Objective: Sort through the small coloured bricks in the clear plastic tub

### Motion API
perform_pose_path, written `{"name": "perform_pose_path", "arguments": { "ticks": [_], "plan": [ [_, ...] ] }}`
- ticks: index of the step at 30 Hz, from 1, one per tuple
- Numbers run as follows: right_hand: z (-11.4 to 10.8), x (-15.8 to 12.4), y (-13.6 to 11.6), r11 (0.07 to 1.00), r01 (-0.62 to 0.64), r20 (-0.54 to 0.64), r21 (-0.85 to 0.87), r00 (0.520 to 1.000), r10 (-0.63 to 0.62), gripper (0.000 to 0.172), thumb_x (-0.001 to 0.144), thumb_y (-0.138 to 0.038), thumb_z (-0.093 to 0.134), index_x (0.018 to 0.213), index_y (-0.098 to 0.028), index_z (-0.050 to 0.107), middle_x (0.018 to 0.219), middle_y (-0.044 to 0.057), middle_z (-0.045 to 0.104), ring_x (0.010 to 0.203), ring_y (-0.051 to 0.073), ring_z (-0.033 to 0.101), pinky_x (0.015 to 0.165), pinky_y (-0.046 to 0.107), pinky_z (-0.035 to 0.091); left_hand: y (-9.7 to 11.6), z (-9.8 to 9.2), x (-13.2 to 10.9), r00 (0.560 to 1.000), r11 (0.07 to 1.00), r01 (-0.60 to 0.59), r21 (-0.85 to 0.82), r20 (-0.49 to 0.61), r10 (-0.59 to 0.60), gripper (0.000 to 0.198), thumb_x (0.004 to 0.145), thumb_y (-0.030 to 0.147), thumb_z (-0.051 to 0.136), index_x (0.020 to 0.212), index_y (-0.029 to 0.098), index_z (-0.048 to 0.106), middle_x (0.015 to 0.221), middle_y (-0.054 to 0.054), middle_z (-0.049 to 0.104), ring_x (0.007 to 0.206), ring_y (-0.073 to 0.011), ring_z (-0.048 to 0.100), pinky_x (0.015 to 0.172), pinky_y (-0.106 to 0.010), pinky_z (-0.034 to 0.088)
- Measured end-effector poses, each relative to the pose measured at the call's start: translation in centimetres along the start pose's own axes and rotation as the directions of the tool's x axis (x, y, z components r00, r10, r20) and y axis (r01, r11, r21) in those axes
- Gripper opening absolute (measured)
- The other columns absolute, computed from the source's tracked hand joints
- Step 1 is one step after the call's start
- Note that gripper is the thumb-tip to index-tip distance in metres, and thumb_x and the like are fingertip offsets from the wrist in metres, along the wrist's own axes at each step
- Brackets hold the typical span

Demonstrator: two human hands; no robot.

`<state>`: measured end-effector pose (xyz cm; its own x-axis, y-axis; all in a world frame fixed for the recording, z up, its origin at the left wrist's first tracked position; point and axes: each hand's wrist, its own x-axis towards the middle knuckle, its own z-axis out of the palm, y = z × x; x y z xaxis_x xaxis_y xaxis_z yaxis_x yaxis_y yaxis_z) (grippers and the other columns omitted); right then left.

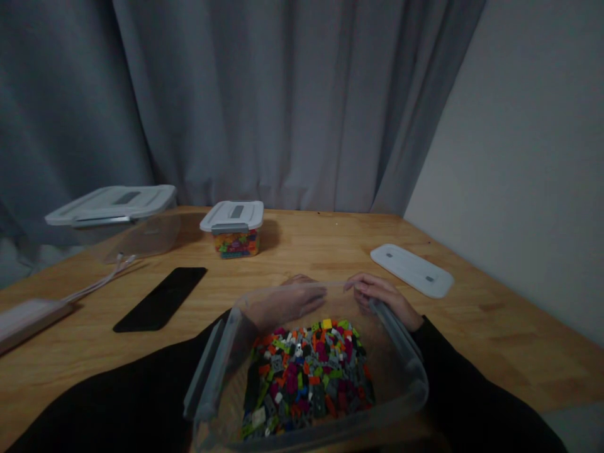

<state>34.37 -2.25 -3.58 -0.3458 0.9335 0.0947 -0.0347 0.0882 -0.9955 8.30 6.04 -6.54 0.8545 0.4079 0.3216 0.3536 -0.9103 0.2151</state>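
Note:
A clear plastic storage bin (396, 402) stands open before me, with grey latches at its left and right sides. Small colourful toy bricks (306, 377) cover its bottom. My left hand (297, 299) reaches round behind the bin's far wall and shows mostly through the plastic. Its fingers are stretched out towards the right, close to that wall. At the far right corner, my right hand (377, 294) is bent over the rim with its fingers closed on it. Part of the right fingers shows blurred through the wall.
A black phone-like slab (160, 299) lies at left, near a white box (28, 321) with a cable. Behind are a small lidded box of bricks (236, 242) and a large lidded clear bin (136, 236). A white lid (415, 270) lies at right on the wooden table (321, 242).

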Motion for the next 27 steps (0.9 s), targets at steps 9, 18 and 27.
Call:
{"name": "perform_pose_path", "arguments": {
  "ticks": [9, 18, 27],
  "plan": [
    [0.2, 0.1, -0.1, 1.000, 0.000, -0.010, 0.006, 1.000, 0.000, 0.038, 0.089, -0.053, 0.071, 0.103, -0.018, 0.072, 0.064, -0.003, 0.047, 0.057, 0.012, 0.040, 0.055, 0.027, 0.028, -1.7, -0.9, 0.4, 0.999, 0.990, 0.013, 0.141, -0.032, -0.008, 0.026, 0.106, 0.037, 0.047, 0.112, 0.025, 0.070, 0.116, -0.009, 0.072, 0.108, -0.0255, 0.063, 0.098, -0.041, 0.047],
    [0.1, 0.1, 0.0, 0.999, -0.002, 0.000, 0.044, 1.000, 0.002, 0.036, 0.089, -0.051, 0.072, 0.103, -0.018, 0.073, 0.065, -0.003, 0.046, 0.058, 0.012, 0.040, 0.054, 0.027, 0.027, -1.4, -1.1, -0.2, 0.967, 0.873, 0.219, 0.435, 0.022, -0.254, 0.079, 0.089, 0.089, 0.034, 0.106, 0.021, 0.072, 0.097, -0.015, 0.075, 0.087, -0.0323, 0.067, 0.082, -0.046, 0.043],
    [0.3, 0.1, 0.0, 0.998, 0.006, -0.004, 0.068, 1.000, -0.006, 0.033, 0.089, -0.048, 0.072, 0.102, -0.018, 0.074, 0.064, -0.004, 0.046, 0.056, 0.011, 0.039, 0.053, 0.026, 0.026, -1.0, -0.4, 0.1, 0.953, 0.903, 0.263, 0.340, 0.057, -0.299, 0.075, 0.094, 0.082, 0.035, 0.118, 0.021, 0.072, 0.104, -0.015, 0.076, 0.087, -0.0317, 0.069, 0.074, -0.041, 0.046]
  ]
}}
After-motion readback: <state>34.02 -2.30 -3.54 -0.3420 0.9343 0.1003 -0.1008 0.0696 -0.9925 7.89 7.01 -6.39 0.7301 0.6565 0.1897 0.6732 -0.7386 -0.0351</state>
